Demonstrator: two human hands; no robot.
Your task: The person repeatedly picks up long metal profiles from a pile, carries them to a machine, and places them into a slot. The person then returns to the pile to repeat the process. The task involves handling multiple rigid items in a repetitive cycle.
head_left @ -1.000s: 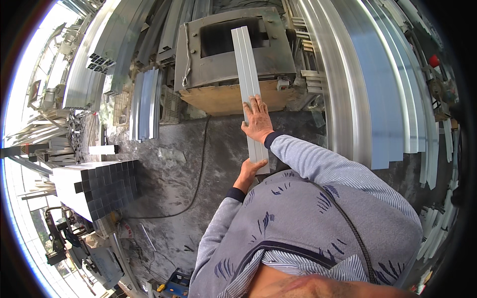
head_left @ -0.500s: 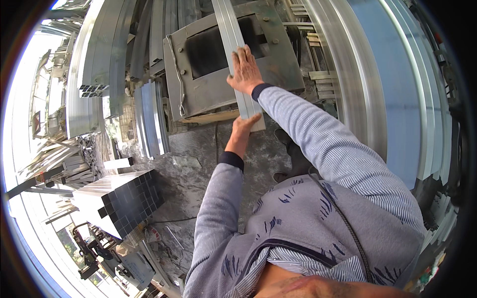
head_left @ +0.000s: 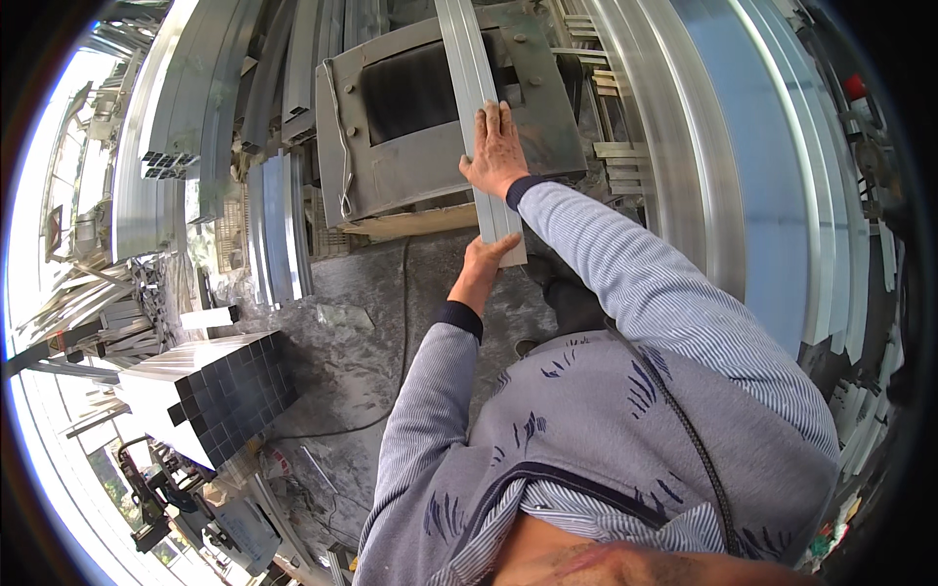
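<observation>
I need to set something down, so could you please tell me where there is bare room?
The grey floor looks mostly bare between the tube stack and black cable, with a narrower strip between cable and left sleeve. Long metal profiles crowd the right; loose offcuts, the far left.

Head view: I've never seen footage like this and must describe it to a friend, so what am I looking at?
No robot here: these are a person's bare hands, seen from a fisheye camera worn on the head, looking down. That wide lens bends straight edges near the rim.

The left hand grips the near end of a long grey profile, thumb on top. The right hand lies spread on it farther along. The profile extends over a dark metal box with a wide opening; whether they touch, I can't tell.

Long metal lengths are stacked at the right, and a bundle of square tubes sits lower left.
</observation>
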